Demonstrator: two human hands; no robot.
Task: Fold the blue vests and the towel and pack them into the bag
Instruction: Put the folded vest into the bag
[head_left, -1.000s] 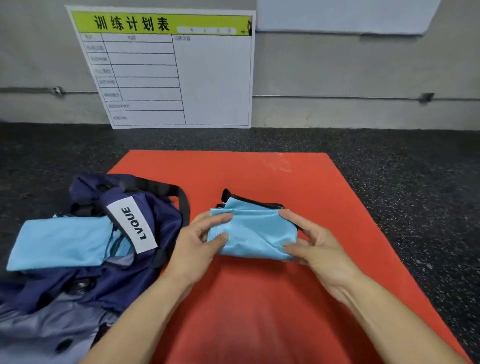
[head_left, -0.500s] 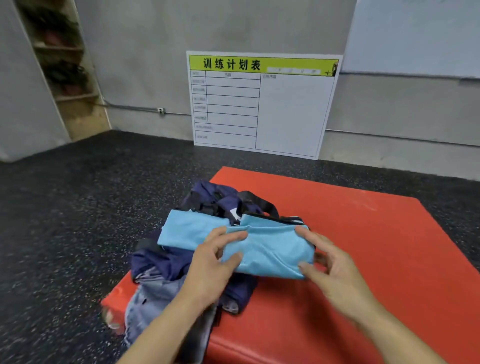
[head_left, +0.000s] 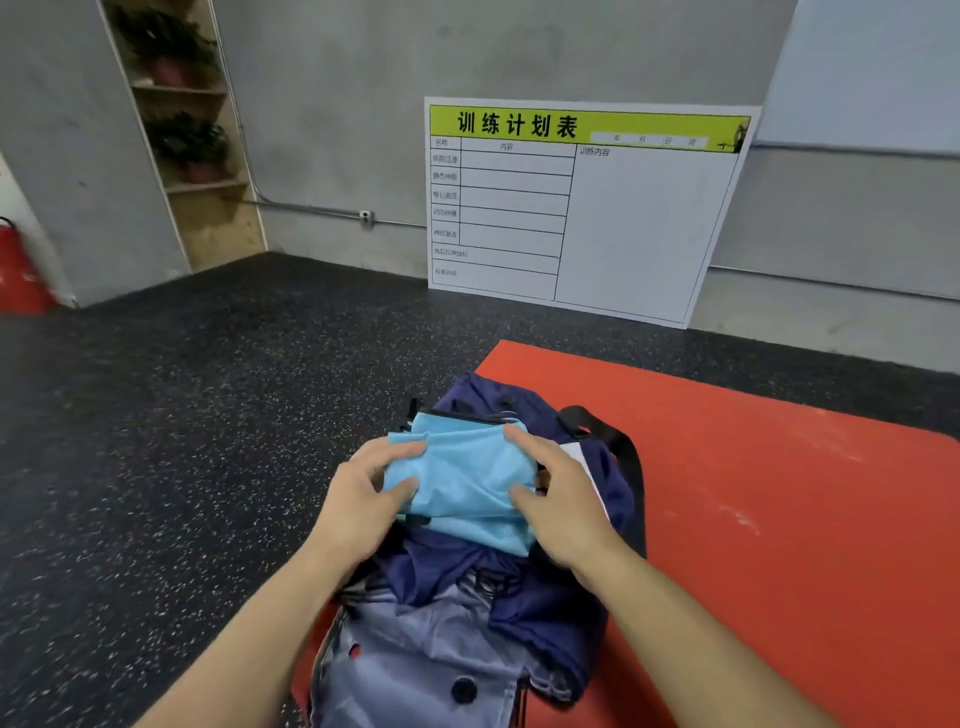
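**Folded vest held over the bag mouth**

A folded light-blue mesh vest with dark trim (head_left: 462, 478) is gripped at both ends. Its left edge is pinched between thumb and curled fingers of the left hand (head_left: 363, 499), and its right edge is clasped in the same manner by the right hand (head_left: 558, 499). The long axis of the bundle is laid left to right between the two hands, with neither hand nearer than the other. The bundle is held directly above the soft navy-blue fabric bag (head_left: 498, 587), which is spread on the corner of a red padded mat (head_left: 779, 519). A second pale-blue layer is seen just beneath the lower edge; whether it is already inside the bag cannot be told. The bag's opening is judged to lie straight below, so a downward push is probably called for.
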